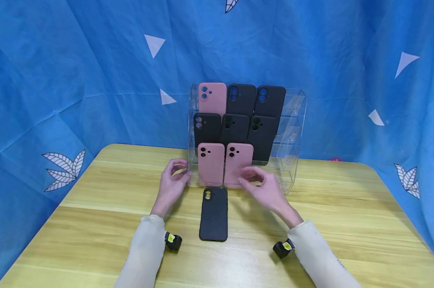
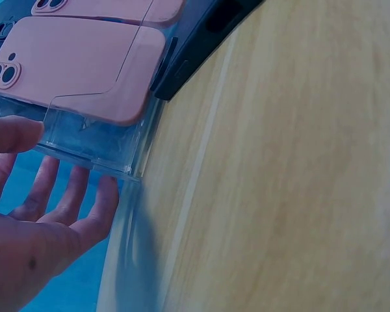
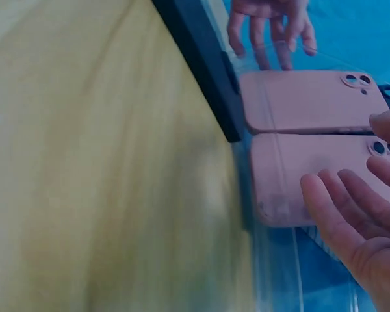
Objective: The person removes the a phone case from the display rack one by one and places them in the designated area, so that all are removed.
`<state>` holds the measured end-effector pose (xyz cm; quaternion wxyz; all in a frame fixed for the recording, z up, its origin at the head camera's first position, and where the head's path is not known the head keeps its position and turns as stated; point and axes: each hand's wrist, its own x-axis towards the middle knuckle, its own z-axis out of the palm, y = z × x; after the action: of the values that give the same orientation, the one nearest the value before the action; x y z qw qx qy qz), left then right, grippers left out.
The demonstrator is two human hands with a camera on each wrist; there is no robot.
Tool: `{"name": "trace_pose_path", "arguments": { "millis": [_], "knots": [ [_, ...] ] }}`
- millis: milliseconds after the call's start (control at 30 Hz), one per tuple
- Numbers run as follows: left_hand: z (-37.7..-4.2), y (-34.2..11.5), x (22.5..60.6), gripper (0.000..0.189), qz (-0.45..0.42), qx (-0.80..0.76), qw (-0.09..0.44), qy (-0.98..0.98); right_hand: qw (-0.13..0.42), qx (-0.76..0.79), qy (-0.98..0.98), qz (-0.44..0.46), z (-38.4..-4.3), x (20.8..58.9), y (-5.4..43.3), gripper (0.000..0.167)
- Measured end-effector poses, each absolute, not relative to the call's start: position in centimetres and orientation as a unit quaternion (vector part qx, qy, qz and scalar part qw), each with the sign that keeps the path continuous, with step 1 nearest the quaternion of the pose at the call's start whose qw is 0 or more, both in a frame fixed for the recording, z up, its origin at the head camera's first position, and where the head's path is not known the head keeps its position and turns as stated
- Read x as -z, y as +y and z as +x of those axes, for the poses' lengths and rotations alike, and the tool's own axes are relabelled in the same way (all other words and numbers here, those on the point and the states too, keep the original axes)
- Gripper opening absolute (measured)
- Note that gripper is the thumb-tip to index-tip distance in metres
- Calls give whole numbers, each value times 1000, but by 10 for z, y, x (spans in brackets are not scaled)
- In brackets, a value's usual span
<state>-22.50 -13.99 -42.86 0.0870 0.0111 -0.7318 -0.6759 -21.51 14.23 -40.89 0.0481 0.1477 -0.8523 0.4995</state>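
Note:
A clear acrylic stepped rack (image 1: 299,132) holds several phone cases in three tiers. Two pink phone cases, the left one (image 1: 211,166) and the right one (image 1: 235,158), stand side by side in the lowest tier. My left hand (image 1: 171,182) is at the rack's left side, thumb and fingers spread around its edge; firm contact is unclear. Close in front of the right pink case is my right hand (image 1: 265,188), fingers loosely bent, with nothing pinched between them. A black phone case (image 1: 214,216) lies back-up on the table, just before the rack.
In the middle tier are several black cases, one of them (image 1: 207,128) at the left. The top tier has a pink case (image 1: 212,98) and two black ones. A blue curtain (image 1: 112,60) hangs behind the wooden table (image 1: 346,224).

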Motion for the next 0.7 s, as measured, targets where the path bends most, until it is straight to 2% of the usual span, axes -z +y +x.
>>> {"name": "trace_pose_path", "arguments": {
  "millis": [467,700],
  "knots": [
    [-225,-140,426,37,17,675,78,-734,117,-546,-818,139,-226,396,156,38],
    [-225,-140,426,37,19,674,76,-735,122,-553,-815,122,-230,392,156,45]
  ]
}}
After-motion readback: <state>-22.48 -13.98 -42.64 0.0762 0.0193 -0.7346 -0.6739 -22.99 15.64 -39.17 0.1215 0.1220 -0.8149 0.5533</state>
